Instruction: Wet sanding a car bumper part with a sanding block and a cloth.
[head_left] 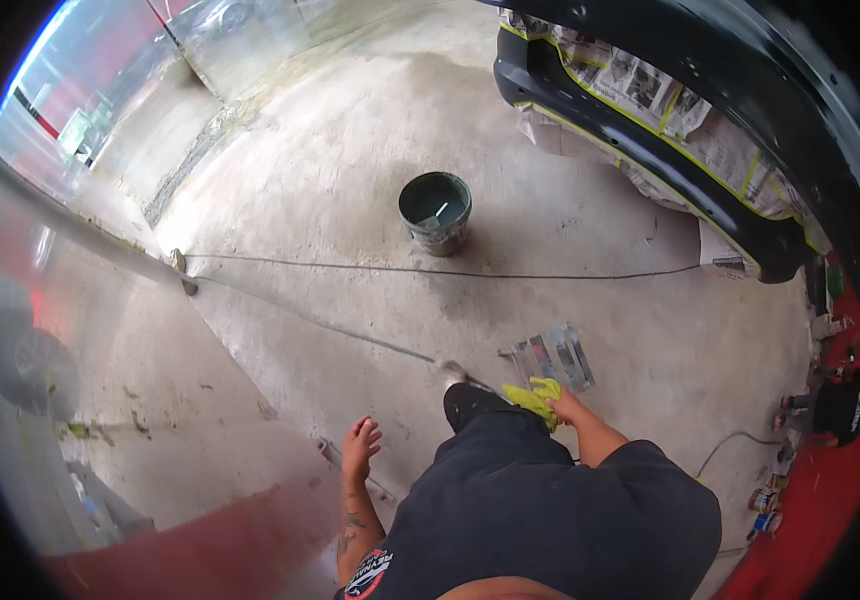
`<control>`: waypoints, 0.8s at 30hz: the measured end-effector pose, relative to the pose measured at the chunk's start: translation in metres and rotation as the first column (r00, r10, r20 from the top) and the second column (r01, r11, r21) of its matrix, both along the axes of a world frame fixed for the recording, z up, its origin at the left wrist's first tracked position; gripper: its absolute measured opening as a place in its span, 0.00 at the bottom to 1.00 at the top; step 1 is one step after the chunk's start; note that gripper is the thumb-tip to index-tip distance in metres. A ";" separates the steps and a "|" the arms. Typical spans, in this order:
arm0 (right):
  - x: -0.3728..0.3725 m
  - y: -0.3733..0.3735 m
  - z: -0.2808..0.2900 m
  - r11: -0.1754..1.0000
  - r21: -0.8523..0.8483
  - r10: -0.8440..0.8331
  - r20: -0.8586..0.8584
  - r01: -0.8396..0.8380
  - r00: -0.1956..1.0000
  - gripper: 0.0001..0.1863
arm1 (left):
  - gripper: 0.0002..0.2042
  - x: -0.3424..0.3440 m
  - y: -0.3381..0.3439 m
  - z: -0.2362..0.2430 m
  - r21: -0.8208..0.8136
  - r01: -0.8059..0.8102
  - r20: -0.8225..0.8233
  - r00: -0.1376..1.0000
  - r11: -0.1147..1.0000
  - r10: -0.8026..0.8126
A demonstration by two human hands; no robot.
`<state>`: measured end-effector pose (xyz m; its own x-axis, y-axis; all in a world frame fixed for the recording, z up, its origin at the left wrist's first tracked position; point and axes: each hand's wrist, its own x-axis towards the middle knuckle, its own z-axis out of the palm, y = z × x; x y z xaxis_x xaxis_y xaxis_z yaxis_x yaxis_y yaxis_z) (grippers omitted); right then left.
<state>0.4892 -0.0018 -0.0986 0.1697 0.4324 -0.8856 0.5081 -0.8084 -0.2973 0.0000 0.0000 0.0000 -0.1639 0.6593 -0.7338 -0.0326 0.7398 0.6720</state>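
Fingers on the left hand (pixel 362 443) are held half curled with a bit of space between them, over the concrete floor (pixel 290 200), while those of the right hand (pixel 566 406) are wrapped around a cloth (pixel 528 398). It's a bright yellow-green thing, limp and bunched up into soft, uneven folds, so it really pops against the dark clothes (pixel 560 500) worn by the person.

For a count, left to right: one wheel (pixel 33 358) can be made out, pretty hazy, behind see-through sheeting (pixel 100 300). Two runs of dark line (pixel 430 270) (hose or cord, can't be told which) are stretched over the floor from about the same spot. One bucket (pixel 438 241) is parked between them and the far side, with some liquid held in it. One printed sheet (pixel 560 358) is laid flat near the cloth. One big dark car part (pixel 650 160) is masked with newspaper and yellow tape, and one co-worker (pixel 840 408) is seen by the red edge. Some cans (pixel 767 522) are lined up there too, too small to be counted.

As for placement, the cloth is gripped at its right side, with the loose bulk spilled out left of the right fingers, well apart from the left ones.
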 end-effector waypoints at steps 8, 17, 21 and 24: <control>-0.071 0.128 -0.089 0.919 0.330 -0.321 0.306 0.216 0.896 0.41 | 0.26 -0.045 0.176 -0.022 -0.100 0.211 0.181 0.965 0.972 -0.191; -0.273 0.414 -0.004 0.752 0.607 -0.139 -0.238 0.259 0.961 0.24 | 0.29 -0.318 0.355 -0.146 0.094 0.284 0.064 0.955 0.954 -0.290; -0.356 0.490 0.086 0.701 0.668 0.008 -0.356 0.249 0.934 0.21 | 0.34 -0.227 0.507 -0.013 0.250 0.664 -0.302 0.745 0.705 -0.595; -0.403 0.516 0.124 0.687 0.635 -0.029 -0.461 0.353 0.887 0.19 | 0.46 -0.181 0.591 0.024 0.361 0.932 -0.741 0.310 0.035 -0.595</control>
